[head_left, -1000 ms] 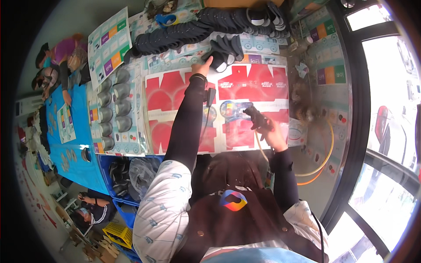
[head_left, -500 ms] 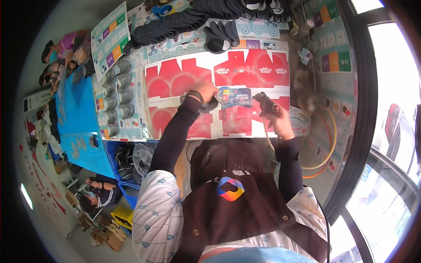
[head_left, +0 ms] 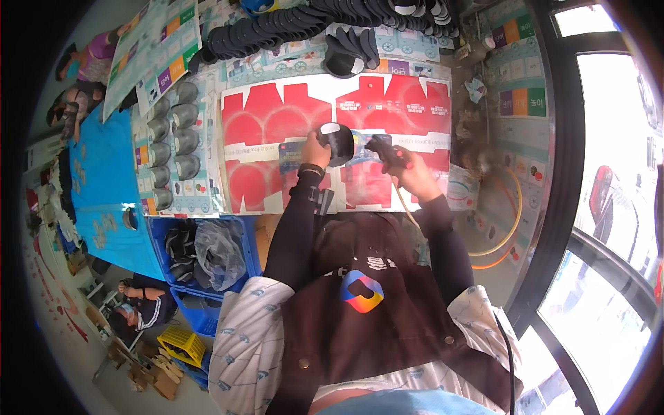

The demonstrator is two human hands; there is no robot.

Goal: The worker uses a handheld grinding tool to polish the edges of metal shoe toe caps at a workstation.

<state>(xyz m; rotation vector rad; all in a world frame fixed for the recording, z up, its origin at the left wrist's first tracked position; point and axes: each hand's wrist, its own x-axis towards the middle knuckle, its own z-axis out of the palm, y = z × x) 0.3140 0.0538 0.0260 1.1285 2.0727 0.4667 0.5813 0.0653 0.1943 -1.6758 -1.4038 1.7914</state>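
Above the worktable, my left hand is closed around the edge of a dark, rounded cup-shaped piece with a white patch on it. Just to the right, my right hand grips a black spray gun, its nozzle pointing left toward the piece with a small gap between them. A thin pale hose hangs from the gun. Under both hands lies a flat sheet printed with red box shapes, marked with hazy round traces. A blue card-like panel shows on it beside my left wrist.
Rows of grey cup-shaped pieces stand at the left. Dark curved pieces line the back. A blue-covered table, blue crates and a yellow crate are farther left, near other people. Coiled hoses hang at the right.
My left hand has turned and moved slightly right, bringing the dark piece up into clear view. The spray gun has shifted left toward it. The whole view has shifted slightly.
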